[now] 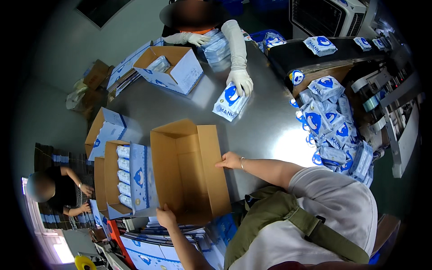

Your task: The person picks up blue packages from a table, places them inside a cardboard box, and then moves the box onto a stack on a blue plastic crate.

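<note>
Both hands are on the open brown carton (180, 155), set well apart! The left hand (167, 217) clamps its near left corner, the right hand (231, 160) pinches the right flap, and the carton sits between them. Out past the left hand, a blue box (139, 180) holds a row of packs (123, 164); beyond the right, a co-worker's gloved hand (240, 83) grips a white-and-blue pack (227, 102).
</note>
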Demonstrator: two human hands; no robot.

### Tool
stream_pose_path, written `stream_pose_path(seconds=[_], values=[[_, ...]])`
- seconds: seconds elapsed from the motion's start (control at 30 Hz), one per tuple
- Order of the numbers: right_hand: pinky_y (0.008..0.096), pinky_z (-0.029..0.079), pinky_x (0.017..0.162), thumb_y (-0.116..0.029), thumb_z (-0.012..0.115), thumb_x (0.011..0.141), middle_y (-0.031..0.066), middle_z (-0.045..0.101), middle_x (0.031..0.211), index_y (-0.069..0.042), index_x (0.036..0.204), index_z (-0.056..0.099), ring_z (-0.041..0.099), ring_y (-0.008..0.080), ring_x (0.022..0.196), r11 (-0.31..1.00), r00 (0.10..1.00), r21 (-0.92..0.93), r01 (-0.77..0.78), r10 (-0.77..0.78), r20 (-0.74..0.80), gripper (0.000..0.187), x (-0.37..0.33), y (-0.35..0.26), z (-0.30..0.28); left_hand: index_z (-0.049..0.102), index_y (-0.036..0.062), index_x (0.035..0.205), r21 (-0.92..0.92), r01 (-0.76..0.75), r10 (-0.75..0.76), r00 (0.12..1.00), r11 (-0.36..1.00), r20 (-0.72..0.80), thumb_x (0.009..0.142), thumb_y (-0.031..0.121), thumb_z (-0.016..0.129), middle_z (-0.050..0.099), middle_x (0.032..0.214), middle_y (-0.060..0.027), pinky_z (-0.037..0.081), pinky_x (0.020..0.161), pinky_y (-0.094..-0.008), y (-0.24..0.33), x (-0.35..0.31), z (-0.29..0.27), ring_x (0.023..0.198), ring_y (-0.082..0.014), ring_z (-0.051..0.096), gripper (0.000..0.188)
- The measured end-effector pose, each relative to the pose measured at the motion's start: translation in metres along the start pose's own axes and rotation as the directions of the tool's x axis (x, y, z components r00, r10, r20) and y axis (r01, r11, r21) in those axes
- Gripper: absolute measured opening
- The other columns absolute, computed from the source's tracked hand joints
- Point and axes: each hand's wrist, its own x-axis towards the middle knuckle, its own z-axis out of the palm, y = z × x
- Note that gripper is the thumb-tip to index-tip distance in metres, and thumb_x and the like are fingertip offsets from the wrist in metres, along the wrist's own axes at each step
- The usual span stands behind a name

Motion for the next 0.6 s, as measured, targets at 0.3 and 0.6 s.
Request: stream_pose_path(seconds=[0.3, 0.6], values=[[0.0458, 0.027, 0.106, -0.025, 0.068, 0.073, 0.0136, 0.048, 0.126, -0.010, 0.113, 0.054, 0.037, 0.0291, 0.126, 0.360, 0.637, -0.687, 0.631, -0.747, 0.193, 0.045, -0.071, 0.099, -0.072, 0.057, 0.0001, 0.096, 0.001, 0.052, -0.052, 0.998, 0.999, 0.033, 0.082, 0.032, 0.063, 0.064, 0.089, -0.0220, 0.047, 0.070, -0.0488, 0.010, 0.002, 0.004, 0.084, -0.0426, 0.060, 0.036], [0.0586, 0.016, 0.107, -0.003, 0.062, 0.061, 0.0164, 0.039, 0.136, -0.016, 0.130, 0.045, 0.031, 0.0364, 0.130, 0.414, 0.446, -0.903, -0.114, -0.791, -0.419, 0.071, -0.044, -0.027, -0.343, 0.053, 0.0004, 0.091, 0.062, 0.014, -0.018, 0.998, 0.998, 0.064, 0.084, 0.029, 0.061, 0.064, 0.082, -0.0196, 0.046, 0.068, -0.0492, 0.078, 0.022, 0.007, 0.079, -0.0409, 0.060, 0.031]])
